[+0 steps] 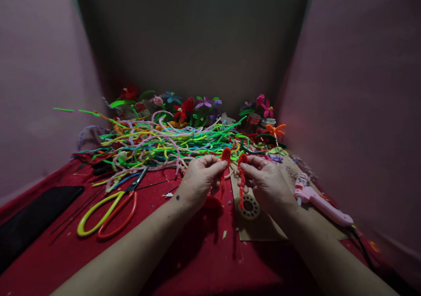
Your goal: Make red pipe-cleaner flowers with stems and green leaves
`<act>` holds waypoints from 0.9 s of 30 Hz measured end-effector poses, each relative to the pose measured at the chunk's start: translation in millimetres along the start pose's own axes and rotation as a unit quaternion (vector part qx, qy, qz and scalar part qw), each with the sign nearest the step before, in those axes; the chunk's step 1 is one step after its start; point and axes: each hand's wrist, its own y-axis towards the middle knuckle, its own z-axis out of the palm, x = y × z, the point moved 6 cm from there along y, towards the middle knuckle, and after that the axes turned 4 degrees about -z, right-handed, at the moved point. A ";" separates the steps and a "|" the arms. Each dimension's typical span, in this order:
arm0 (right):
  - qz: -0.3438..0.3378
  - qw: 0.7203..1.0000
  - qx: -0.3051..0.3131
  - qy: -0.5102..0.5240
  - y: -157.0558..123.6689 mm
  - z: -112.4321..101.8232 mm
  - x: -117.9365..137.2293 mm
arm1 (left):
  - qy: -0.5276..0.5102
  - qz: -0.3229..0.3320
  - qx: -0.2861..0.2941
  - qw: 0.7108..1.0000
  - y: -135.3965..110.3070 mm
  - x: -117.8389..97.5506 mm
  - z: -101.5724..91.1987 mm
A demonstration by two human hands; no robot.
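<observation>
Left hand: The left hand (200, 177) was just left of the middle of the frame. Its fingers (217, 167) pinched the first bent red fuzzy wire (225, 162) near its looped top, so the tail hung down free.

Right hand: The right hand (265, 181) was just right of the middle. Its fingers (247, 168) pinched the second bent red fuzzy wire (241, 177) in the same way.

Red wires: Both were held up above the tabletop, close side by side but not touching. It looked like they were held that way so the two shapes could be seen together.

Tabletop: The red cloth tabletop (197, 261) filled the bottom of the frame.

Pile: A big messy pile of fuzzy wires in many colours (164, 142) lay behind the hands, within easy reach.

Flowers: Little fuzzy wire flowers (200, 105) stood at the back by the wall, out of the way.

Scissors: Scissors with yellow and orange handles (108, 212) lay flat at lower left, near the left arm.

Glue gun: A pink glue gun (320, 201) lay at the right, beside the right wrist.

Cardboard: A flat brown cardboard piece (259, 232) lay under the right hand, with a round ring with holes (250, 207) on it. I could not tell what the ring was.
</observation>
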 end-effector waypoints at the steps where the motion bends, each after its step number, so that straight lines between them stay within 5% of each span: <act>1: 0.011 1.000 0.005 0.000 -0.7 0.5 -1.9 | -0.004 0.000 0.002 1.000 0.6 0.4 -0.2; 7: 0.105 0.993 0.057 0.017 -11.4 11.3 -16.1 | -0.024 -0.003 0.023 0.999 2.0 2.4 0.3; 15: 0.044 0.998 0.013 -0.043 -15.5 20.3 -6.1 | -0.040 -0.021 0.058 0.997 0.7 4.8 2.0; 27: 0.115 0.992 0.042 -0.028 -20.1 20.1 -14.9 | -0.097 -0.028 0.066 0.993 5.7 5.6 -0.3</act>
